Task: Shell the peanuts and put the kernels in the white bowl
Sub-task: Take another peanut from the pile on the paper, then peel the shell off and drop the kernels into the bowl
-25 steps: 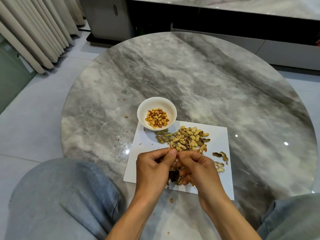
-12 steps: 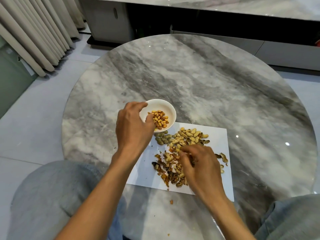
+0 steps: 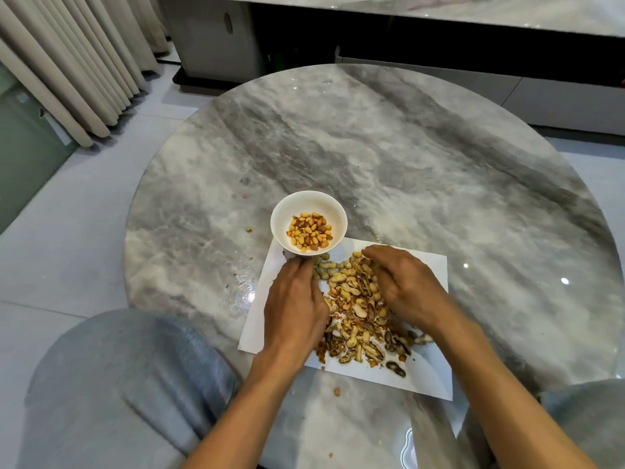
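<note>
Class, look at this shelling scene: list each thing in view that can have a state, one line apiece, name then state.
white bowl: upright, partly filled.
kernels: shelled, heaped in the bowl.
unshelled peanuts: whole, piled on the paper.
empty shells: split, scattered nearer the person.
paper sheet: flat, littered.
left hand: on the pile; grip unclear.
right hand: on the pile; grip unclear.

You get soft, even daylight with weak shadows. Small glare spots sit on the glossy table [image 3: 422,170], at its left and right near edges. Wide-angle distortion bends the curtain [image 3: 67,62] and the cabinet [image 3: 439,32] at the frame edges. Both hands look slightly motion-blurred; the corners are soft.
</note>
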Available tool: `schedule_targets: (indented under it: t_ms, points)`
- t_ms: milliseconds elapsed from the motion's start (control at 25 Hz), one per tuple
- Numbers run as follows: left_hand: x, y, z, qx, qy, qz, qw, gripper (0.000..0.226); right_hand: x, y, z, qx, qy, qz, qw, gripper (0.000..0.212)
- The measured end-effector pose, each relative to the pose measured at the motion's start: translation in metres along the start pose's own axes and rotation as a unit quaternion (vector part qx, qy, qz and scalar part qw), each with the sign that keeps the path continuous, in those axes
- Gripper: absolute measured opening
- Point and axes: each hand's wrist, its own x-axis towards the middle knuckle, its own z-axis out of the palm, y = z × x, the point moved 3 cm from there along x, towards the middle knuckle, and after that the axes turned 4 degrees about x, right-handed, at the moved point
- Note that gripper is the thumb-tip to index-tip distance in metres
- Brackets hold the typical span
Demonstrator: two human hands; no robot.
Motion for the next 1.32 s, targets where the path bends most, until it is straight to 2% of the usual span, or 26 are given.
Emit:
schedule_targets:
  t_ms: [80,240,280,360,440,480,600,720,880,1040,1200,1320]
  points:
    - [0.004,-0.003,0.003,0.003,0.004,0.013,1.0,0.04,0.005,-0.006,0.001,-0.018,0.003,-0.026,1.0,0.043]
    - [0.004,-0.004,0.004,0.018,-0.003,0.03,0.999,0.041,0.005,-0.014,0.01,-0.035,-0.05,-0.057,0.996,0.045]
    - [0.002,-0.003,0.002,0.016,-0.004,0.028,0.999,0.041,0.001,-0.014,0.008,-0.023,-0.04,-0.047,0.998,0.045]
    - [-0.002,-0.003,-0.007,0.014,0.005,0.022,1.0,0.037,-0.01,-0.009,-0.009,-0.001,0.034,-0.012,0.999,0.041]
    - [-0.007,-0.003,-0.019,0.03,0.017,0.046,0.998,0.032,-0.024,-0.007,-0.026,0.001,0.084,0.018,0.996,0.035]
    - [-0.009,0.0,-0.022,0.035,0.003,0.077,0.996,0.03,-0.032,-0.011,-0.029,-0.004,0.077,0.008,0.997,0.033]
    - [-0.019,0.011,-0.013,0.064,-0.099,0.187,0.975,0.035,-0.055,-0.025,-0.013,-0.041,-0.03,-0.042,0.998,0.035]
    - [-0.022,0.009,-0.005,0.099,-0.141,0.195,0.966,0.035,-0.071,-0.025,0.001,-0.082,-0.086,-0.036,0.992,0.034]
    - [-0.019,0.005,-0.005,0.081,-0.082,0.186,0.976,0.027,-0.069,-0.015,-0.005,-0.061,0.005,-0.006,0.998,0.032]
    - [-0.02,0.008,0.005,0.09,-0.075,0.189,0.975,0.026,-0.066,-0.009,0.0,-0.088,-0.008,0.033,0.996,0.026]
    - [-0.016,0.003,0.006,0.088,-0.042,0.179,0.979,0.026,-0.058,-0.014,-0.004,-0.053,0.103,0.063,0.991,0.015]
    - [-0.012,0.003,0.008,0.091,-0.033,0.163,0.982,0.023,-0.042,-0.014,0.006,-0.068,0.11,0.092,0.987,0.017]
